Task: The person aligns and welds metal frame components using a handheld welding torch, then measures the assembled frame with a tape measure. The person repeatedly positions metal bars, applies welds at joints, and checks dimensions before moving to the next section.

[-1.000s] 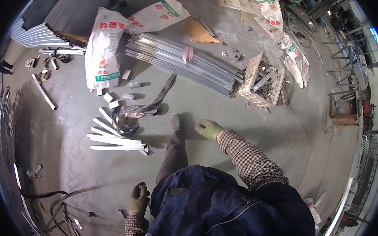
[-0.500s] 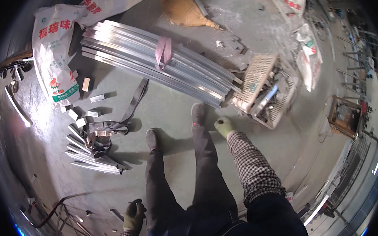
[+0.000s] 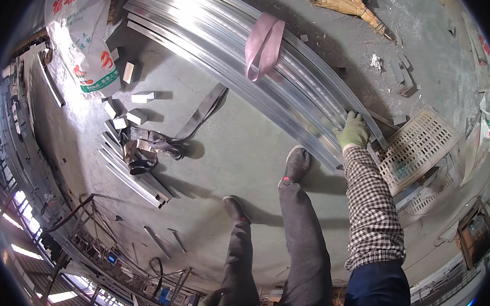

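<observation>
A bundle of long silver metal bars lies slantwise on the floor ahead of me, with a pink strap looped round it. My right hand, in a pale green glove, is at the bundle's right end. Its fingers are closed over one of the bars near the tip. The arm reaches out straight in a checked sleeve cover. My left hand, also gloved, hangs low beside my left leg at the lower edge; its fingers are dim and partly hidden.
A plastic crate stands just past the bars' right end. Short metal blocks, a dark strap and shorter bars lie on the left floor. A white sack is behind them. A straw broom lies at the far side.
My right hand has moved forward from near my foot onto the bars' right end. The view has shifted closer to the bundle. My left hand stays low by my leg.
</observation>
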A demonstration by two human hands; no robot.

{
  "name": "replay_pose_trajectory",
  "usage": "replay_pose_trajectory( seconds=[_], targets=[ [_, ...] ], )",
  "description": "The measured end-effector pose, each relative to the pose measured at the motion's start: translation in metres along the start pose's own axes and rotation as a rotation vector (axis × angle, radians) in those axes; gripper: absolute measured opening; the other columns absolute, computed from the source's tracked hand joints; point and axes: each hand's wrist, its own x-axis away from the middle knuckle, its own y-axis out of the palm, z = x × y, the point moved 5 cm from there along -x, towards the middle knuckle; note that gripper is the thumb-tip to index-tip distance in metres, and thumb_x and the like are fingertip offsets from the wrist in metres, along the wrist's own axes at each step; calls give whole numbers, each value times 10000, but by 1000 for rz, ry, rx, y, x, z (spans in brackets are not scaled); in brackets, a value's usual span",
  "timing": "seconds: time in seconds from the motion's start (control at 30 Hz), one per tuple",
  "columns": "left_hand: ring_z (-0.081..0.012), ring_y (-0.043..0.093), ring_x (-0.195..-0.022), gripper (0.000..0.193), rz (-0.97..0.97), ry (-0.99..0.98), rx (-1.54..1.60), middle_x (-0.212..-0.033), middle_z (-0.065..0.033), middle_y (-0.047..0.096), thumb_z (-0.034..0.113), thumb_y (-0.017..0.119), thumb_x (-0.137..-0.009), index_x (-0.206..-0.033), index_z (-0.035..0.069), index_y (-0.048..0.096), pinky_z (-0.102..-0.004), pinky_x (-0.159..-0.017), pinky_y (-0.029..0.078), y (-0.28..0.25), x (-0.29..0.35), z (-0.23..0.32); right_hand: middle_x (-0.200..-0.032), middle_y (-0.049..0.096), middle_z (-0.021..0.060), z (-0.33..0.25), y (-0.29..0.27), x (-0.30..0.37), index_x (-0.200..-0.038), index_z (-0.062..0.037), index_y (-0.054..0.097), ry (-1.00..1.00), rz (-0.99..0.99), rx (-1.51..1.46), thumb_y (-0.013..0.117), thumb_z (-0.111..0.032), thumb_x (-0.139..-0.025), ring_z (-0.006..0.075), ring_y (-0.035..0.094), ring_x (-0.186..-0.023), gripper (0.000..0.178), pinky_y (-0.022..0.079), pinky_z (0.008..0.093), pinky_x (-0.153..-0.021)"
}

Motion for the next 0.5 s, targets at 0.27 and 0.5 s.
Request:
replay_pose_trajectory(
  seconds=[0.27, 0.5],
  targets=[
    [-125, 688, -949, 517, -36, 157, -114, -1115, -63, 761, 403, 610, -1165, -1564, 74, 610, -299, -794, 567, 17, 29, 52, -1340, 702, 203, 29, -58, 69, -1311, -74, 601, -365, -339, -288, 909, -416, -873, 345, 714, -1224, 636, 574, 442, -1070],
    [-241, 761, -1052, 538, -80, 415, -218, -1201, -132, 798, 390, 742, -1060, -1492, 78, 664, -370, -953, 595, 12, 46, 80, -1409, 679, 161, 42, -125, 258, -1566, 68, 507, -513, -477, -1137, 899, -279, -945, 258, 635, -1290, 812, 497, 386, -1145]
  ],
)
